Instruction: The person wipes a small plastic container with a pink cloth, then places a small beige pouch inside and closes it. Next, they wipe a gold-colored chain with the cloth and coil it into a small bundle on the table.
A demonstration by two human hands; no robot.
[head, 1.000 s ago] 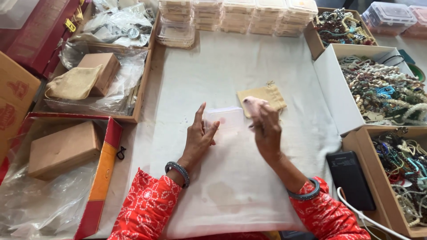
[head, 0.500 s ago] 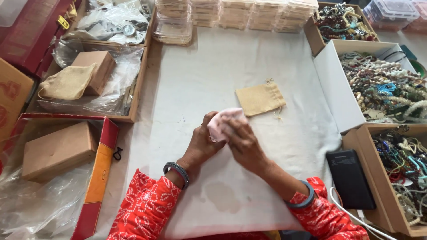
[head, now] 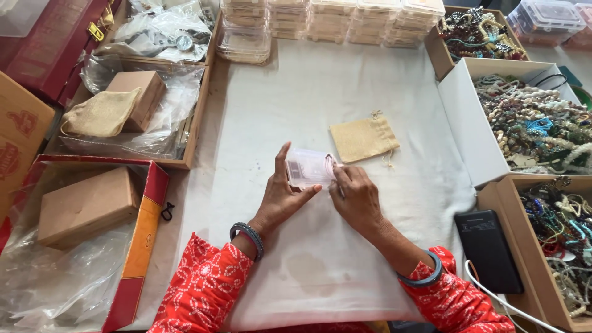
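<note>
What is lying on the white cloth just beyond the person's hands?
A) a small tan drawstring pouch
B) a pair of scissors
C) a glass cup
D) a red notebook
A: a small tan drawstring pouch lies flat on the white cloth, just past the clear plastic box both hands hold.

Both hands, left hand [head: 280, 197] and right hand [head: 357, 196], hold small clear plastic box [head: 308, 168] mid-frame; tan drawstring pouch [head: 362, 139] just upper right, on white-clothed counter [head: 320, 92].
</note>
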